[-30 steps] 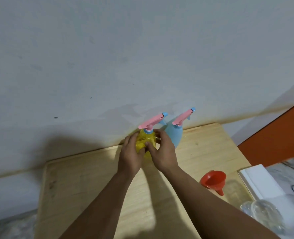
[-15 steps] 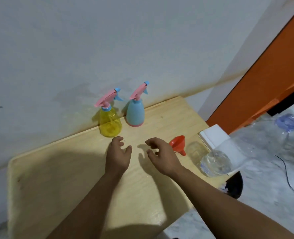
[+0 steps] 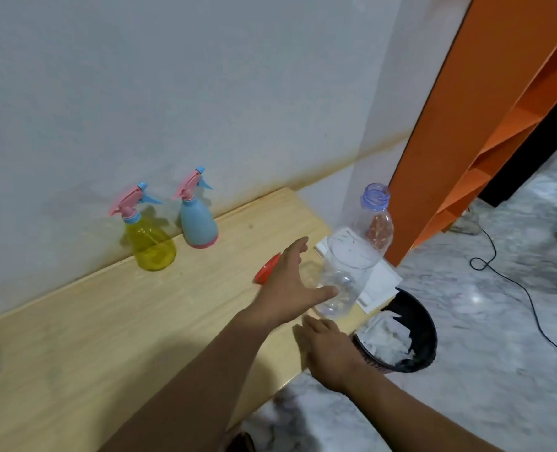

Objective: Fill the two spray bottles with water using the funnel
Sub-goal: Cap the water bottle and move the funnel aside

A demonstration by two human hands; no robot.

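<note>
Stage: early, by my judgement; nothing shows any water poured yet.
Yellow spray bottle (image 3: 151, 243): stands at the far left of the worktop (image 3: 107, 337) by the wall, pink trigger head on; it looks empty, though the tinted body makes that hard to be sure of.
Blue spray bottle (image 3: 199, 223): just right of the yellow one, also capped; opaque, so its fill cannot be told.
Funnel (image 3: 265, 269): red, lying on the worktop, mostly hidden behind the left hand; not set in either neck.
Water bottle (image 3: 357, 256): clear, uncapped, upright at the right end of the worktop, water in its lower part.
Left hand (image 3: 290, 288): fingers spread, thumb against the water bottle's lower side; not closed round it.
Right hand (image 3: 327, 349): near the worktop's near-right edge, fingers straight and relaxed, holding nothing.
Left to do: unscrew both spray heads, seat the funnel, pour into each, recap.
</note>
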